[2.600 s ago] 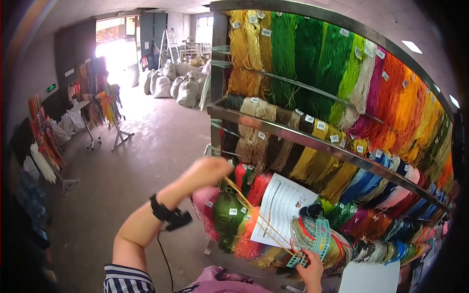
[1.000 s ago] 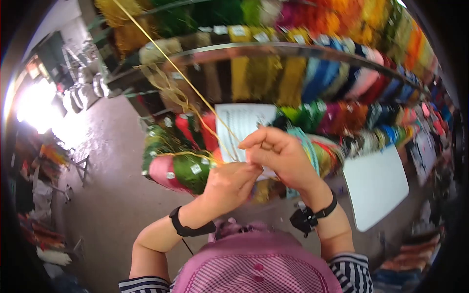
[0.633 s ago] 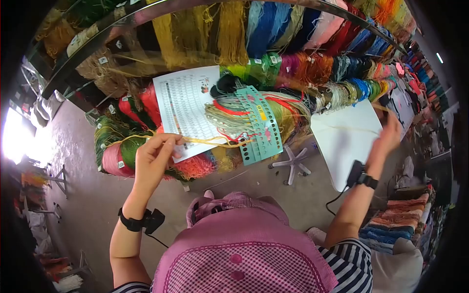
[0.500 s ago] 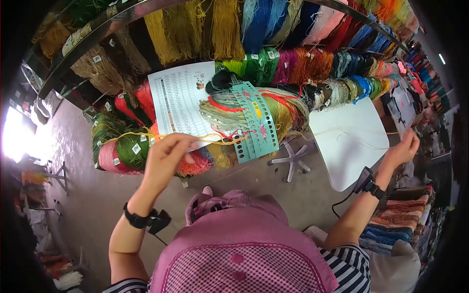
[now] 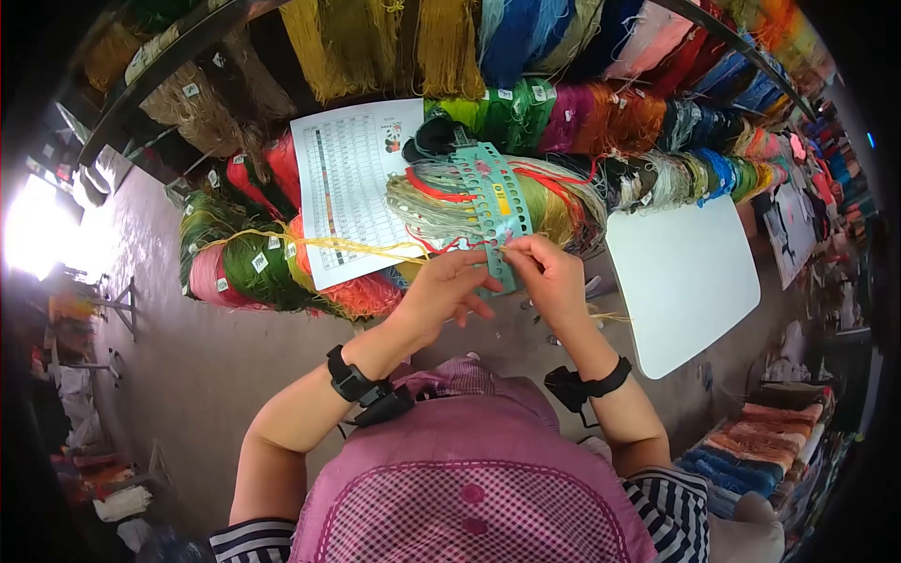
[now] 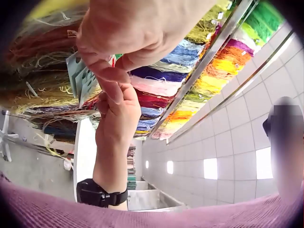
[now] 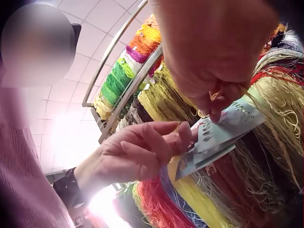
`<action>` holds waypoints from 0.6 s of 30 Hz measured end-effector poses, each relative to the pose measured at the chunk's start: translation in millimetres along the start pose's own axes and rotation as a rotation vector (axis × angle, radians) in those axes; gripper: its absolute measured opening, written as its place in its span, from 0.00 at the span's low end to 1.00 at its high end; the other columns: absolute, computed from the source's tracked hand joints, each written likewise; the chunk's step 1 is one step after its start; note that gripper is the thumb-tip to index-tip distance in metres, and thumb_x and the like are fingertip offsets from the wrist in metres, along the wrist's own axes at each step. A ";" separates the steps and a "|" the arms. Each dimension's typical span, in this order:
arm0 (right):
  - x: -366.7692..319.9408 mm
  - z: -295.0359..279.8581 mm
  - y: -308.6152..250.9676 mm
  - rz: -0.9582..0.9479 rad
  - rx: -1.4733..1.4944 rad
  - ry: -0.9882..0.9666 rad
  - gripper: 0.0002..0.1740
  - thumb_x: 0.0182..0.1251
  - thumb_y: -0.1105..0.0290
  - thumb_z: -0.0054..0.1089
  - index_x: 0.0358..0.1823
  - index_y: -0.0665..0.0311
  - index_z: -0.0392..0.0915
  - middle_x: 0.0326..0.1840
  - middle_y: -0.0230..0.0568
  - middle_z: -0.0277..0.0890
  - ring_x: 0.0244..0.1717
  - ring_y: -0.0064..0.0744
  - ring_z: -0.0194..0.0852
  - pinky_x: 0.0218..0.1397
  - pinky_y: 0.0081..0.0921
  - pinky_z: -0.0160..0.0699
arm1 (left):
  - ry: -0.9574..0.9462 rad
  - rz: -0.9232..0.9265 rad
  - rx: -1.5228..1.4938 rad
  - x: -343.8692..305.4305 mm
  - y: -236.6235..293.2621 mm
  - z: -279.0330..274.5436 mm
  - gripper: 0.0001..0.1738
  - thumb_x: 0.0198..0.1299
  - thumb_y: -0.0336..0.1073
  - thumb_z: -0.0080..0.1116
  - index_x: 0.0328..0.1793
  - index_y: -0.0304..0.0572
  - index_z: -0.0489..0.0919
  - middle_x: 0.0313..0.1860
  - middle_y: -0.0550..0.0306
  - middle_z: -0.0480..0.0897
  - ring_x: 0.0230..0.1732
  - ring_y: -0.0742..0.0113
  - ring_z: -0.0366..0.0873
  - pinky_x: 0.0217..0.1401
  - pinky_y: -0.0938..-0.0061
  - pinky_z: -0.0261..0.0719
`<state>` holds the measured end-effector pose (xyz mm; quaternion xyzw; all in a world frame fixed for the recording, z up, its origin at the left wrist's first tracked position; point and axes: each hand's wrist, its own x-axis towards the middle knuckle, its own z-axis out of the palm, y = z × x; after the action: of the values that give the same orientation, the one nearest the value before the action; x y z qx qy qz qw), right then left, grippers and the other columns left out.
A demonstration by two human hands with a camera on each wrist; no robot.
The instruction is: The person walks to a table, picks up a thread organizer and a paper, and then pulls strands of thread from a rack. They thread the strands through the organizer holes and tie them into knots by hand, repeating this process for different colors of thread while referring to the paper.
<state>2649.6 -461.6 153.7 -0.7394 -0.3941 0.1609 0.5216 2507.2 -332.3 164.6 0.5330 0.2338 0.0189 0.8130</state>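
Observation:
A pale green card [image 5: 499, 192] with rows of punched holes lies over the hanging thread skeins, with grey, red and black threads looped through it. Long yellow thread [image 5: 324, 242] runs from the left across a printed sheet to the card's lower end. There my left hand [image 5: 443, 293] pinches the thread between thumb and forefinger, its other fingers loosely bent. Opposite, my right hand [image 5: 556, 283] pinches the thread at the card's hole edge, and a loose yellow tail hangs past its wrist side. The right wrist view shows both hands' fingertips meeting at the card [image 7: 221, 135].
The printed sheet [image 5: 343, 202] with a chart lies left of the card. Labelled skeins [image 5: 535, 117] hang on a metal rack [image 5: 178, 75] beyond it. A white board [image 5: 685, 286] stands to the right. Folded thread bundles [image 5: 765, 436] are stacked at lower right.
My right hand, stretched far right with the thread half a second ago, has come back to the card. My left hand has moved right to the card's lower end.

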 end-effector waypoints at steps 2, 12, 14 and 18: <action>2.2 3.5 3.5 -0.187 -0.215 0.052 0.05 0.62 0.74 0.64 0.38 0.65 0.80 0.30 0.35 0.79 0.27 0.18 0.75 0.30 0.21 0.72 | 0.010 0.024 0.012 0.1 -1.4 0.7 0.25 0.71 0.38 0.50 0.69 0.30 0.67 0.44 0.51 0.84 0.29 0.73 0.84 0.18 0.87 0.72; -1.5 8.2 -15.1 -0.279 -0.229 0.023 0.13 0.49 0.72 0.70 0.36 0.63 0.77 0.32 0.41 0.75 0.26 0.37 0.75 0.29 0.29 0.72 | 0.124 0.127 0.287 9.8 -0.8 -5.0 0.15 0.69 0.34 0.54 0.59 0.39 0.80 0.35 0.60 0.84 0.30 0.75 0.84 0.18 0.84 0.73; -1.9 5.9 -13.2 -0.130 -0.194 -0.037 0.13 0.47 0.73 0.69 0.35 0.63 0.76 0.30 0.38 0.74 0.23 0.30 0.70 0.27 0.26 0.69 | 0.129 0.127 0.222 17.1 -7.4 -1.5 0.14 0.68 0.34 0.55 0.57 0.38 0.80 0.35 0.60 0.84 0.30 0.74 0.84 0.19 0.84 0.73; -3.2 11.0 -4.6 -0.115 -0.141 -0.020 0.13 0.47 0.74 0.68 0.35 0.64 0.76 0.28 0.36 0.73 0.22 0.26 0.67 0.26 0.24 0.67 | 0.131 0.068 0.219 24.4 -6.0 0.6 0.11 0.67 0.34 0.56 0.50 0.35 0.80 0.35 0.60 0.84 0.33 0.73 0.85 0.20 0.82 0.75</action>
<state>2638.5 -456.3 152.7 -0.7488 -0.4515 0.1096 0.4727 2527.9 -328.5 150.7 0.6236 0.2688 0.0557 0.7319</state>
